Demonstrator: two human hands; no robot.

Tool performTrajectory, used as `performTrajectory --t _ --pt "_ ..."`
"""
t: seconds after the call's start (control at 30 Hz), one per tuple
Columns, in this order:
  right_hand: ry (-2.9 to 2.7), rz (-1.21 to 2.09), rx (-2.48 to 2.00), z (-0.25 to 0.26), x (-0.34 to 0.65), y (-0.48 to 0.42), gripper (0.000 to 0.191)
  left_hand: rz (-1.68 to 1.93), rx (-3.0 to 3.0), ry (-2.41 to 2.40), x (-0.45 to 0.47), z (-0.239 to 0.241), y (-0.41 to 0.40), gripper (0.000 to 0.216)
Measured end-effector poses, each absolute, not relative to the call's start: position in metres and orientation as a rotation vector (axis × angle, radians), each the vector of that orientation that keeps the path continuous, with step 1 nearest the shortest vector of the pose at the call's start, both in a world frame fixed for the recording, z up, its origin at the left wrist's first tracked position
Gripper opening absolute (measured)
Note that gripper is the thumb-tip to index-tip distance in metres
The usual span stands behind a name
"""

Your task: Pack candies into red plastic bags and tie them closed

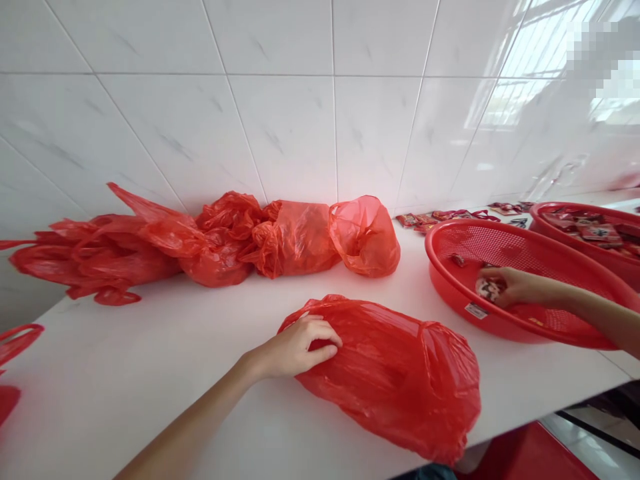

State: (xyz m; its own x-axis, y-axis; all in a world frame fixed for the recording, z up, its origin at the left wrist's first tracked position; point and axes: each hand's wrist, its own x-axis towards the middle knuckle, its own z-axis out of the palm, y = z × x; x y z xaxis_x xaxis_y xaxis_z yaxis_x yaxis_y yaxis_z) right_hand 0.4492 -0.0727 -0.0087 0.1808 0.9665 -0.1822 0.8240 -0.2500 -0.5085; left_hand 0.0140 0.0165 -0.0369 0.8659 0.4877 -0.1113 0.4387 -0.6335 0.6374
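Observation:
A crumpled red plastic bag [395,373] lies on the white table in front of me. My left hand [310,343] is at its left end, fingers curled round with thumb and forefinger close together on the thin plastic. Over to the right, my right hand [523,288] reaches into a red plastic basket [460,283] with a perforated wall. Its fingers are closed on a small packet [489,288] with a white and dark pattern. Another small dark packet [457,260] lies in the basket, behind that hand.
Along the tiled wall stand several filled red plastic bags [305,240]. Small red packets [440,217] lie behind the basket. A second red basket [545,217] at the far right holds many packets. Red handles [20,340] show at the left edge.

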Motion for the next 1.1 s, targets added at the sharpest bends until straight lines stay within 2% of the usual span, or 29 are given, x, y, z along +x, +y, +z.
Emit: performTrajectory --t 0.1,0.23,0.43,0.53,0.77,0.93,1.03,1.1 --pt "-1.438 1.03 -1.928 0.01 0.446 -0.066 0.011 0.113 2.366 0.671 0.013 -0.035 0.016 0.017" --pt "-1.244 1.07 -1.839 0.043 0.431 -0.053 0.021 0.102 2.394 0.74 0.014 -0.039 0.016 0.022" --pt "-1.531 1.049 -1.434 0.073 0.368 -0.033 0.037 0.056 2.45 0.866 0.017 -0.056 0.015 0.04" --pt "-1.859 1.169 -1.309 0.066 0.323 -0.024 0.04 0.097 2.475 0.877 0.016 -0.062 0.015 0.044" --pt "-2.477 0.796 -1.351 0.014 0.257 -0.008 0.05 0.101 2.47 0.936 0.016 -0.054 0.012 0.05" --pt "-2.51 0.874 -1.392 -0.002 0.251 -0.005 0.08 0.143 2.415 0.918 0.018 -0.047 0.01 0.04" --pt "-2.484 0.993 -1.408 -0.007 0.253 -0.009 0.099 0.135 2.41 0.914 0.017 -0.048 0.01 0.056" --pt "-2.481 1.015 -1.428 -0.011 0.257 -0.013 0.104 0.132 2.409 0.927 0.015 -0.049 0.011 0.072"
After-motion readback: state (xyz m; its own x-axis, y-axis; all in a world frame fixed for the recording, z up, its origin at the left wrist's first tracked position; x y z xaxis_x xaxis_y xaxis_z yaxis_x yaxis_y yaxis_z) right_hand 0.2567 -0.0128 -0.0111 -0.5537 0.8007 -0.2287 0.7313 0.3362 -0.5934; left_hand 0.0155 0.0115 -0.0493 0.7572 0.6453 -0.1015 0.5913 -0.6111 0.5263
